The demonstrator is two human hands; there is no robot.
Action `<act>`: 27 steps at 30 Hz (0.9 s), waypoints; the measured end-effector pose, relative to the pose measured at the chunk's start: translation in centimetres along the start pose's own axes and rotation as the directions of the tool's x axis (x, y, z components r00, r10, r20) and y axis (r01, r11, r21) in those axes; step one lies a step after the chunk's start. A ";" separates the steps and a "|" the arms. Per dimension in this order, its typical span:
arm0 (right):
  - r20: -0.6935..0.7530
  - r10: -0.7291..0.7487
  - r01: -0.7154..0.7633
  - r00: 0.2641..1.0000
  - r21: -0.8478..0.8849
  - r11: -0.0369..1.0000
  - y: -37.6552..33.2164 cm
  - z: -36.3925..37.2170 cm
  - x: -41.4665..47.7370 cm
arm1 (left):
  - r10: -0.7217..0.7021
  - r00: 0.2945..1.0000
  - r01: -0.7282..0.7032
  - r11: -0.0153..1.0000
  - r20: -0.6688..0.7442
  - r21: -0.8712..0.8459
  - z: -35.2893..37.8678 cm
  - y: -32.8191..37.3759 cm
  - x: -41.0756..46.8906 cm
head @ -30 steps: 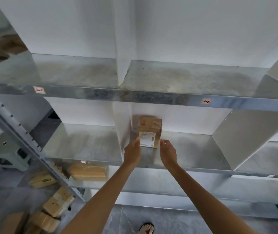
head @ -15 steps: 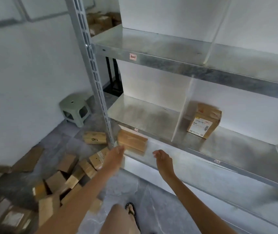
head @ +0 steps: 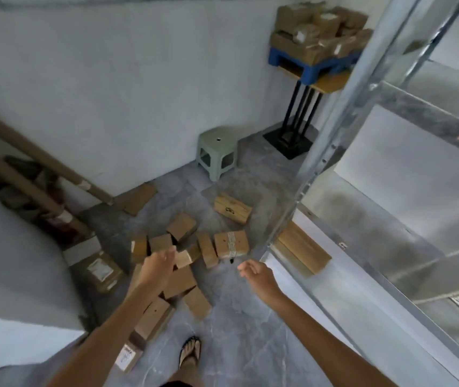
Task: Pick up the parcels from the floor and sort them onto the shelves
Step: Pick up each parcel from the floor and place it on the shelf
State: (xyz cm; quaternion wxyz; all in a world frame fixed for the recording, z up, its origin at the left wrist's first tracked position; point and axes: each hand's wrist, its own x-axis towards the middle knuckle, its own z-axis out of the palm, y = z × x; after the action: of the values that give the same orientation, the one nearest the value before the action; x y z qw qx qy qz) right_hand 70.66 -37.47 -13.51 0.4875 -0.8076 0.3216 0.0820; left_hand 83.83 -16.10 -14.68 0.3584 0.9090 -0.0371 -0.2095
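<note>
Several brown cardboard parcels (head: 183, 255) lie in a loose heap on the grey floor. One of them, a parcel with white tape stripes (head: 231, 243), lies at the heap's right edge. Another parcel (head: 232, 208) lies apart, farther back. My left hand (head: 158, 263) reaches out above the heap, fingers relaxed, holding nothing. My right hand (head: 253, 272) hovers to the right of the heap, fingers loosely curled and empty. The metal shelves (head: 390, 213) stand at the right, and a flat parcel (head: 303, 251) lies on the lowest level.
A green plastic stool (head: 217, 152) stands by the wall. Behind it a blue pallet (head: 306, 61) with more boxes sits on a black stand. Cardboard tubes (head: 35, 174) lean at the left. The shelf upright (head: 331, 129) rises close to my right hand. My sandalled foot (head: 190, 356) is below.
My view has swung left and down from the shelf to the floor heap. Both hands left the box on the shelf and now reach empty over the parcels.
</note>
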 end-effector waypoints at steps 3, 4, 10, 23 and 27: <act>0.068 0.040 -0.041 0.997 0.009 0.999 -2.2 3.6 2.4 | -0.052 0.997 0.054 0.998 -0.053 0.031 -3.2 -4.1 2.2; 0.092 0.045 -0.045 0.995 0.002 0.999 -2.8 4.6 3.1 | -0.070 0.996 0.072 0.997 -0.048 0.034 -3.9 -5.1 2.9; 0.187 0.112 -0.118 0.976 0.021 0.993 -4.4 8.0 7.1 | -0.178 0.983 0.176 0.983 -0.053 -0.041 -5.8 -7.9 5.4; 0.279 0.377 -0.364 0.883 -0.098 0.926 -3.7 5.0 24.2 | -0.402 0.915 0.399 0.915 -0.042 -0.050 -0.6 -3.7 18.4; 0.249 0.456 -0.427 0.854 -0.164 0.889 -3.2 3.7 28.8 | -0.441 0.897 0.438 0.896 -0.030 -0.066 0.9 -2.6 21.8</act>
State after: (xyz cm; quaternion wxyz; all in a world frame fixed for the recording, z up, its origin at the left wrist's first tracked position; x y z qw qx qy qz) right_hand 95.70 -45.98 -25.91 0.4541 -0.7160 0.4214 0.3218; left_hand 103.05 -19.43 -24.69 0.3287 0.8876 0.1831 -0.2657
